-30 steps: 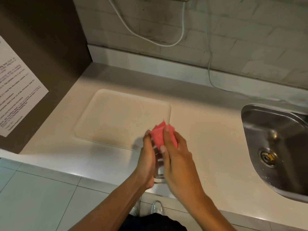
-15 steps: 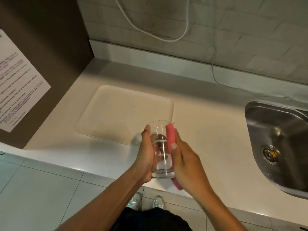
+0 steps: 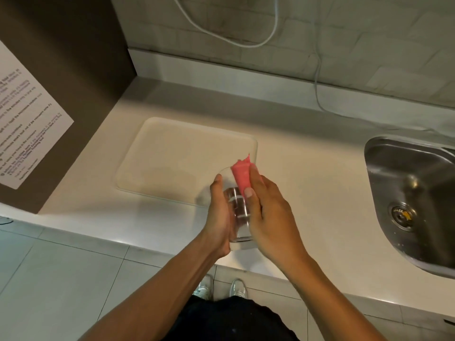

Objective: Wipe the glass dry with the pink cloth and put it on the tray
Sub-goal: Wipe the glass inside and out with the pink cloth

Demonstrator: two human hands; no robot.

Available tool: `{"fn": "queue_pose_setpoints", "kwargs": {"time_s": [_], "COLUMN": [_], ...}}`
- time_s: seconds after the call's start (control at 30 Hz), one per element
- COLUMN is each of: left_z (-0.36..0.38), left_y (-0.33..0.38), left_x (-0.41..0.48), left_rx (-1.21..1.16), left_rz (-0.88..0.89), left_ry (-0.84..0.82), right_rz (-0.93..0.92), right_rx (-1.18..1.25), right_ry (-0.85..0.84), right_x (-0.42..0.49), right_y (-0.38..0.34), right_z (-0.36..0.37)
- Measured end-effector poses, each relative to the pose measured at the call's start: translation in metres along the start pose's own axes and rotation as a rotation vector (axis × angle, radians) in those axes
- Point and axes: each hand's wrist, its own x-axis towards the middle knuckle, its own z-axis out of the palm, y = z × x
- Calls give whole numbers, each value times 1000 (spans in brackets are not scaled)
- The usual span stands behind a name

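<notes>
Since a moment ago I am sliding the pink cloth (image 3: 242, 174) up to the rim of the glass (image 3: 237, 212). My left hand (image 3: 219, 215) is gripping the glass above the counter edge, my right hand (image 3: 268, 212) pressing cloth against it; the tray (image 3: 172, 156) is waiting, wiping unfinished.

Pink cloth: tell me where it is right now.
In the head view the pink cloth is pressed by the right hand against the top of the glass, which the left hand holds above the counter, by the tray's near right corner.
</notes>
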Motion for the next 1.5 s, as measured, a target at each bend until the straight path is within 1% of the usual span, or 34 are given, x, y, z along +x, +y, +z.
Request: {"fn": "queue_pose_setpoints", "kwargs": {"time_s": [0.07, 0.1, 0.17, 0.23, 0.3, 0.33, 0.4, 0.47, 0.53, 0.6, 0.63, 0.73, 0.8, 0.83, 0.9, 0.97, 1.0, 1.1, 1.13, 1.2, 1.27, 1.33, 1.37, 1.4, 1.43, 1.5], "left_z": [-5, -8, -8, -3, 3, 3, -4, -12, -13, -8, -6, -9, -13, -14, -11, -3, 1, 4, 0, -7, -10, -4, 0, 1, 1, -2], "left_y": [9, 12, 10, 2, -4, -3, 4, 10, 7, 2, 0, 1, 2, 1, -6, -14, -17, -12, -10, -8, -15, -23, -25, -24, -20, -9], "left_x": [4, 5, 5, 2, 1, 1, 6, 11, 14, 13, 11, 11, 11, 10, 7, 2, 0, 0, 2, 4, 4, 1, 0, 1, 2, 4], "left_rx": [-44, -39, -39, -25, 0, -10, -33, 2, 40, 58, 47, -25, -22, -7, 50, 89, 83, 42, 30, 19, 49, 80, 71, 56, 36, 5], "left_rz": [14, 26, 29, 7, 5, 8, 23, 47, 37, 4, 2, 6, 32, 35, 19, 13, 15, 32, 27, 21, 26, 42, 34, 32, 42, 63], "left_ry": [-2, 4, 39, 59, 60, 50, 37, 69, 102, 94, 91, 61, 61, 62, 42, 27, 13, -37, -46, -34, -22, -8, -12, -9, -11, -4], "right_rz": [-109, -113, -49, 32, 68, 39, -80, -136, -78, 7, 17, -142, -194, -175, -71, 3, 4, -148, -188, -200, -143, -10, 27, 5, -55, -176], "right_rx": [-113, -108, -19, 91, 102, 46, -103, -131, -38, 70, 64, -122, -163, -139, -23, 36, 27, -170, -206, -202, -132, -34, -23, -62, -114, -171], "right_ry": [-17, -44, -87, -64, -27, -18, -17, -65, -106, -87, -69, -24, -68, -92, -100, -40, -14, 22, -4, -60, -57, -20, 6, 42, 59, 21], "right_x": [-22, -33, -40, -27, -14, -14, -30, -48, -47, -32, -26, -34, -50, -54, -46, -25, -16, -17, -25, -43, -38, -15, -5, 0, -2, -21], "right_y": [-2, -1, 6, 14, 12, 7, 1, 4, 10, 16, 13, 0, 6, 10, 15, 17, 13, -2, -3, -1, 4, 6, 5, 0, -5, -9], "right_z": [5, 6, 3, -2, -4, -2, 5, 9, 6, 4, 3, 8, 11, 9, 1, -6, -8, -6, -3, 1, 0, -3, -6, -7, -7, -1]}}
